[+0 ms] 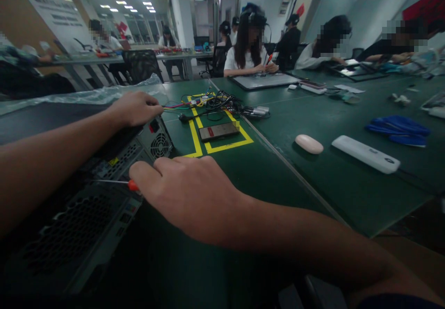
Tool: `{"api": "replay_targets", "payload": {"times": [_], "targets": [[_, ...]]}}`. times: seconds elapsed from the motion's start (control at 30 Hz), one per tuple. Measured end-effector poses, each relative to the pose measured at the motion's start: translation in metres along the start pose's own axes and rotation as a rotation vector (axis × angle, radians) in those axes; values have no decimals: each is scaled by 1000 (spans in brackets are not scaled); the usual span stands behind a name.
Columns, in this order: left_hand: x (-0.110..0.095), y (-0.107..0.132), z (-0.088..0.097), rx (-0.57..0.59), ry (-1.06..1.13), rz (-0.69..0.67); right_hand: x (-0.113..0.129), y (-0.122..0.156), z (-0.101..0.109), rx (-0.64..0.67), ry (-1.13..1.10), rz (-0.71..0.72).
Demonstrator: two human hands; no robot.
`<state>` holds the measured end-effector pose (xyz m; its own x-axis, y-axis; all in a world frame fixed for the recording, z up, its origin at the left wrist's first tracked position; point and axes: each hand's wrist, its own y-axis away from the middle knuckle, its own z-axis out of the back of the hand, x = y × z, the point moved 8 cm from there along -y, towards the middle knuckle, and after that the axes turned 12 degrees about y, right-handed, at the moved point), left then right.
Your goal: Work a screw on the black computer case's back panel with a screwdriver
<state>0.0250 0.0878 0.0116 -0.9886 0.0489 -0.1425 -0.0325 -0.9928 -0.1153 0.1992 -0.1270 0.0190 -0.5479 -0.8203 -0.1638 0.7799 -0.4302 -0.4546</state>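
A dark desktop computer case lies at the left, its perforated rear panel and round fan grille facing right. My left hand lies over the case's upper edge near the grille, fingers curled and gripping there. Wrapped in my right hand is a screwdriver; only a bit of its red handle shows. Its thin metal shaft points left to the rear panel, below my left forearm. I cannot tell whether the tip touches a screw, as that spot is dark.
Beyond the case, a bundle of cables and a phone lie by yellow tape on the green table. Rightward are a pale mouse, a white power bank and blue cloth. People work across the table.
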Motion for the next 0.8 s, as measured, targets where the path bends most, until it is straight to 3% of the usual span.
{"api": "replay_targets", "payload": {"times": [0.8], "targets": [[-1,-1,1,29,-8,-6,4,0,0,-13,0,2]]}}
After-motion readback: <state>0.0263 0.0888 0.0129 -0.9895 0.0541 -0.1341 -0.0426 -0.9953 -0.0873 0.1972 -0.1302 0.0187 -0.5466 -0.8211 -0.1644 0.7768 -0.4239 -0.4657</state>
